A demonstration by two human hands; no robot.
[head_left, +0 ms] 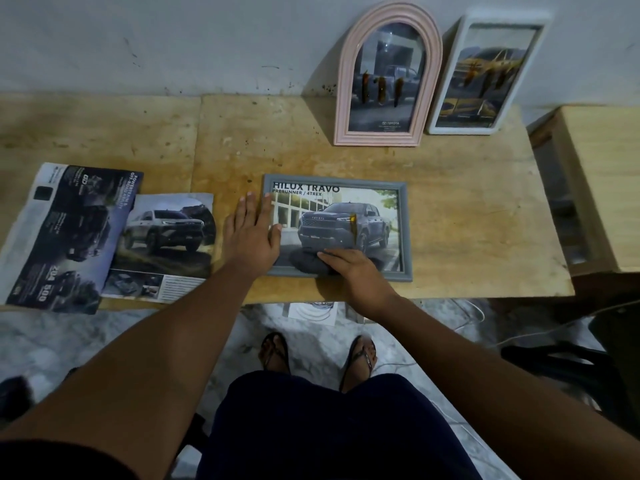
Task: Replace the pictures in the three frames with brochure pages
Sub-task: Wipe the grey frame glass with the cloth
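The gray picture frame (406,230) lies flat on the wooden table (467,220) with a truck page inside. The left hand (251,233) is flat, with straight fingers on the frame's left edge. The right hand (349,265) holds a dark cloth (304,261) on the glass with bent fingers. Brochure pages (69,237) lie to the left.
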